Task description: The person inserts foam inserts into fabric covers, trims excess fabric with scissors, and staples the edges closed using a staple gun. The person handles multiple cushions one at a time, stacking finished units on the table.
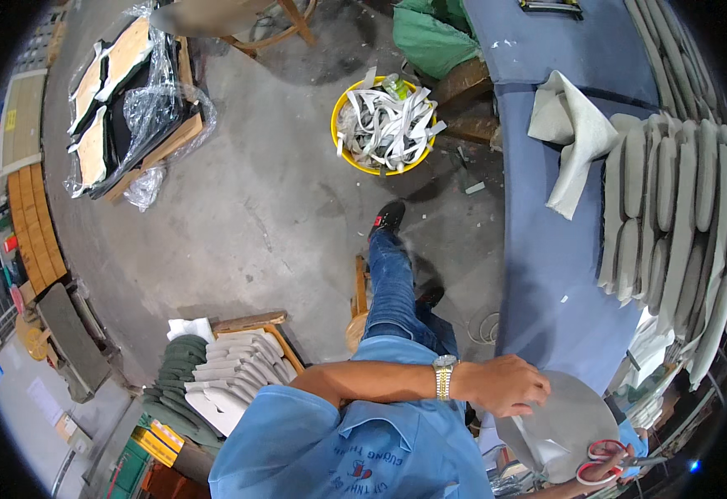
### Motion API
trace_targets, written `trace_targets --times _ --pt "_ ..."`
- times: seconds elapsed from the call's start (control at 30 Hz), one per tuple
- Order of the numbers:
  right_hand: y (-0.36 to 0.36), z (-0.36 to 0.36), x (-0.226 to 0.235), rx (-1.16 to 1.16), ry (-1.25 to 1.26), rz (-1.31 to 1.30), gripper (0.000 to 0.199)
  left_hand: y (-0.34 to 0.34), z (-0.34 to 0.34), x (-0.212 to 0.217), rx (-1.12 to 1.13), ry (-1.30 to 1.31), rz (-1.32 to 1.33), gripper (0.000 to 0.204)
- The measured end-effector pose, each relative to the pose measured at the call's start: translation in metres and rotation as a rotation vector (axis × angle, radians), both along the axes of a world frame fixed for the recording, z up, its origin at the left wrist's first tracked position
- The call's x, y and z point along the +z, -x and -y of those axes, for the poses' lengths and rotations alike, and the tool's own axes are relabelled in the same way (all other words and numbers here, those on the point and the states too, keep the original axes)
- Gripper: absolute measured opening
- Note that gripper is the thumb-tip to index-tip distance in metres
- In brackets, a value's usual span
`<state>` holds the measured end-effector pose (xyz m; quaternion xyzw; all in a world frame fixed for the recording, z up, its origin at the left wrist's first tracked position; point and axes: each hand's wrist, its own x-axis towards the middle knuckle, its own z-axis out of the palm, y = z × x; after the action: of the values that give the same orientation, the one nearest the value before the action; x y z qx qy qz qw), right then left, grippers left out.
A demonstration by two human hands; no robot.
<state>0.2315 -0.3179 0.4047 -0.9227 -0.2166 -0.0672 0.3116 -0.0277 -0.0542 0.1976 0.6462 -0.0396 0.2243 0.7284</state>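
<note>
My left hand (503, 385), with a watch on the wrist, reaches across to the right, its fingers curled at the upper left edge of a grey rounded sheet (581, 405) and gripping it. The sheet looks thin and smooth, and it lies over the near end of the blue-covered table. At the lower right my right hand (621, 472) holds scissors (600, 456) with red-and-white handles. Their metal blades point right, away from the sheet. Part of the right hand is hidden behind the handles.
Stacked grey padded pieces (667, 208) line the far side of the blue table (538, 274), beside a folded off-white piece (576, 137). A yellow basket (336, 125) of white strips stands on the floor. Behind my left side are green pads (182, 378) and white pads (243, 370).
</note>
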Motion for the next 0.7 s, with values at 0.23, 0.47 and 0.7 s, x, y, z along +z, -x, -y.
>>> trace_targets --times 0.23,0.47,0.7 --pt "0.053 -0.028 -0.01 0.032 -0.053 0.062 0.033 -0.005 -0.024 0.019 -0.068 -0.197 0.008 0.028" --pt "0.076 -0.018 -0.022 -0.063 -0.146 0.214 0.034 -0.034 -0.009 0.05 -0.224 -0.418 0.081 0.033" --pt "0.037 0.014 -0.025 -0.049 -0.518 0.003 0.03 -0.076 0.046 0.109 -0.473 -0.449 0.221 0.06"
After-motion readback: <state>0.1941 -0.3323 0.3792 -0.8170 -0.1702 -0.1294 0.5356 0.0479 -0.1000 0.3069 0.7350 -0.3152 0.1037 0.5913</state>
